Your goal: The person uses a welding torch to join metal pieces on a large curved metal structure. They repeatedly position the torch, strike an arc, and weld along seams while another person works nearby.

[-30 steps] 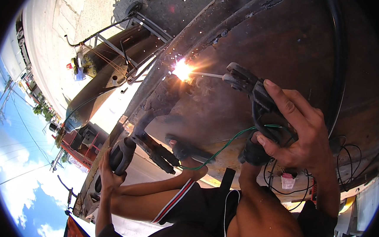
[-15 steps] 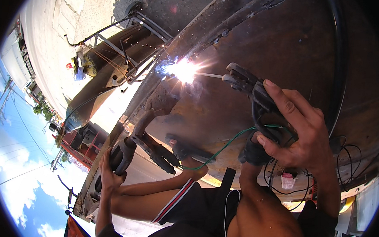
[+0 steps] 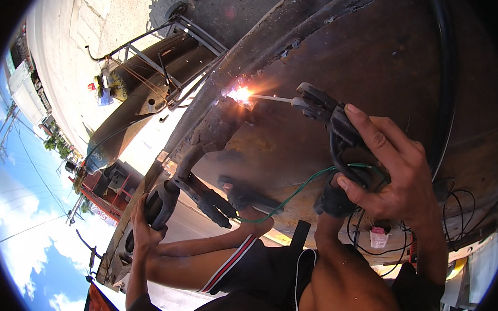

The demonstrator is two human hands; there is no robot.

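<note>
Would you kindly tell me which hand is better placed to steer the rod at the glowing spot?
The right hand seems better placed: it holds the electrode holder, whose rod reaches to the bright glow. The left hand grips a dark curved object away from the rod.

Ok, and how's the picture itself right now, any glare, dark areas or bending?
Head view: the welding glow glares white with orange flare, hiding the tip of the electrode; head view: the pale ground is nearly blown out, while the rusty metal surface darkens toward the right; head view: fisheye distortion bends edges inside a black border.
</note>
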